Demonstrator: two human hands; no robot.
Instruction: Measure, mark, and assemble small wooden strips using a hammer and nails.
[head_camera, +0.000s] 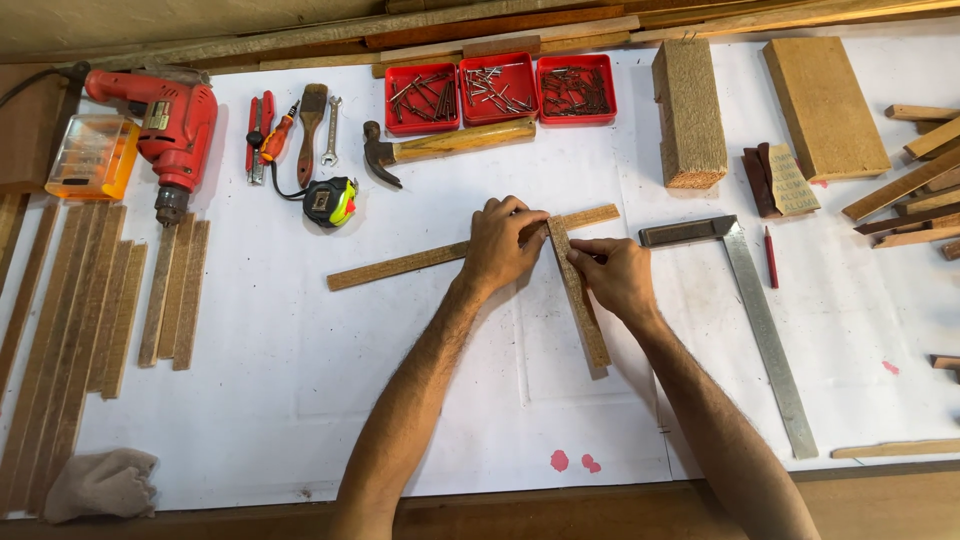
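Item: two thin wooden slats on a white-covered workbench (300, 400).

- Long slat (400, 265): lies flat, running left to right with a slight rise towards the right.
- Short slat (580, 300): lies across the long one near its right end, running down towards the person, the two touching where they cross.
- Left hand (500, 245): palm down over the crossing, fingers curled and pressing both slats.
- Right hand (615, 275): fingertips pinching the short slat's upper edge.
- Nearby: try square (760, 320) just right; claw hammer (440, 145), tape measure (330, 202) and three red trays of nails (500, 88) beyond; red drill (170, 125) far left.

Handling note: steady downward pressure at the crossing likely keeps the angle true; the square lies within reach for checking.
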